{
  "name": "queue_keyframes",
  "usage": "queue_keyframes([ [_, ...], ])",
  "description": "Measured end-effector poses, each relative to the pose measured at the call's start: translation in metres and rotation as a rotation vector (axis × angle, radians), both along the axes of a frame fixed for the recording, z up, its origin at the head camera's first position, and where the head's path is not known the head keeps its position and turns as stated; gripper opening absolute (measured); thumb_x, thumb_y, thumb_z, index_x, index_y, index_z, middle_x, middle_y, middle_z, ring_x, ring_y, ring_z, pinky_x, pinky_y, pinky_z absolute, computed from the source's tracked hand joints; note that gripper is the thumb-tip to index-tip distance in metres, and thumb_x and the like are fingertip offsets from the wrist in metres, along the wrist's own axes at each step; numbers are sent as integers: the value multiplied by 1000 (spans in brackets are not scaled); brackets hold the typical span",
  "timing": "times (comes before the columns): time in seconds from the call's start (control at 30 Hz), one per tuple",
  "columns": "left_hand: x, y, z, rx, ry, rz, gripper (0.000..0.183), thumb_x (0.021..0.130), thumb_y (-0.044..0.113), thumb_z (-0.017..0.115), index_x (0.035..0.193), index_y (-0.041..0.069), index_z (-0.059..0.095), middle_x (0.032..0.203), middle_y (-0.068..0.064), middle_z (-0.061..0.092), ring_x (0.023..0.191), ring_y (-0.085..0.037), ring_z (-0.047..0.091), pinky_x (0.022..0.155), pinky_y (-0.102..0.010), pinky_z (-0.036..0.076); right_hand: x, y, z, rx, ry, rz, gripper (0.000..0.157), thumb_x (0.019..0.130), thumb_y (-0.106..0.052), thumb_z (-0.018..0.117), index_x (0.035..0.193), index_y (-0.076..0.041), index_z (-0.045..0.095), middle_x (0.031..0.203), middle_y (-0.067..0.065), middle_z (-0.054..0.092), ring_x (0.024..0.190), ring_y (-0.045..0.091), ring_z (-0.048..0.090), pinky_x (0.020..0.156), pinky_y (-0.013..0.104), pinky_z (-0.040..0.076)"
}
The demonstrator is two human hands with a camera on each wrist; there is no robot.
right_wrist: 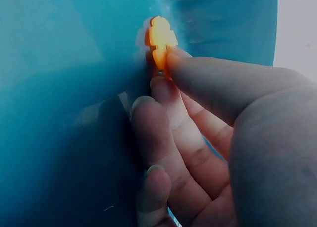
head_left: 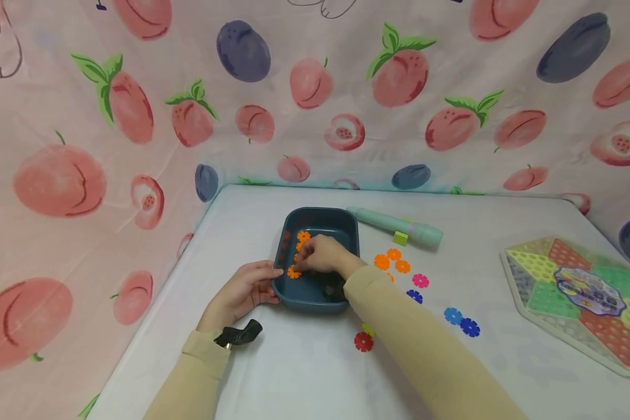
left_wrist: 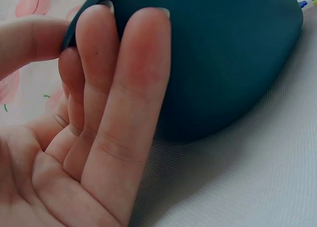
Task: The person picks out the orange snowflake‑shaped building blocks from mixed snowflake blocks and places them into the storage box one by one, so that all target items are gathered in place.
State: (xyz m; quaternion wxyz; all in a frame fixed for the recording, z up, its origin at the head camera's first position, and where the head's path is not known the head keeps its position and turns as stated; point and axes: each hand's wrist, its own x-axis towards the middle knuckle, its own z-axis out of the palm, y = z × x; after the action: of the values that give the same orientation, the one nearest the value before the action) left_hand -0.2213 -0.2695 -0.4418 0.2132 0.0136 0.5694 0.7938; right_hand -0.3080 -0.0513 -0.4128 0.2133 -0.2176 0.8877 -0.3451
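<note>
Orange notched disc [right_wrist: 160,35] in right hand [head_left: 324,255], inside glossy tray [head_left: 303,304]

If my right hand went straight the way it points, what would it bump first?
Your right hand, pinching an orange flower-shaped plastic piece, would probably meet the left wall of the dark blue rectangular plastic tray, or maybe its floor first; depth is unclear.

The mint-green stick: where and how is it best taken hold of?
I would grip the stick by its thick right end, from above and right: that end looks free, while the thin end lies by the tray and a lime block sits before the middle.
</note>
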Motion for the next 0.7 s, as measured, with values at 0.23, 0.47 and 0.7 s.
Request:
queue_keyframes([
  [0.23,0,0,1,8,-3,0,4,100,9,62,98,6,61,75,-7,65,58,-13,63,66,-33,62,0,0,-1,0,3,8,16,90,-28,81,86,-15,74,82,-3,71,71,15,68,70,27,56],
  [0.47,1,0,1,14,5,-10,3,100,9,61,100,6,62,75,-6,66,58,-13,64,66,-34,62,0,-1,0,8,5,5,17,90,-29,82,86,-15,74,82,-2,71,72,15,68,72,28,56],
  [0.7,1,0,-1,19,3,-3,5,101,7,59,100,7,63,74,-5,66,58,-13,64,66,-34,62,0,0,1,15,-5,8,16,91,-28,81,88,-14,74,83,-1,70,72,16,67,72,27,56],
])
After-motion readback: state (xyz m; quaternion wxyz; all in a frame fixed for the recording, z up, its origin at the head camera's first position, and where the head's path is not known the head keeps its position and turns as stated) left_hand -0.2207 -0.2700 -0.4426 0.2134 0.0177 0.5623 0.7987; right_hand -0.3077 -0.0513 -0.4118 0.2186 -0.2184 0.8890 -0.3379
